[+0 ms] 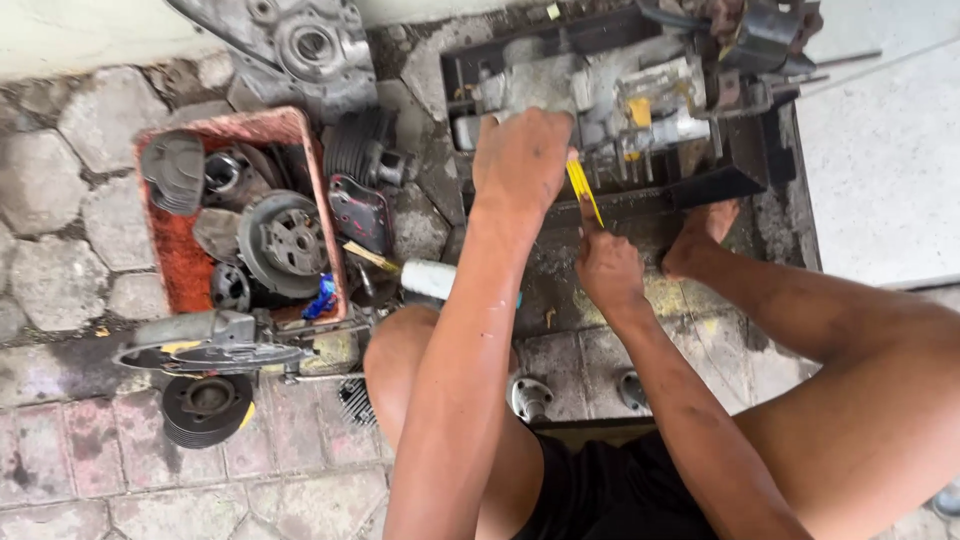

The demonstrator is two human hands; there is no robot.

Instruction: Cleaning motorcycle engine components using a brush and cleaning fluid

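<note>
The left hand (520,160) presses flat, fingers spread, on the engine block (600,100); the right hand (608,268) grips a yellow-handled tool (584,190) (tip hidden).

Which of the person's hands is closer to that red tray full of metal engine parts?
Left. The left hand rests on the grey metal engine block, just right of the red tray. The right hand, holding a yellow-handled tool, lies farther right.

Bare arms, no sleeves, left hand (522,160) and right hand (607,268) ungloved and smudged with dark grease, black shorts (600,490), bare knees, bare foot (700,235), no watch or rings visible
</note>
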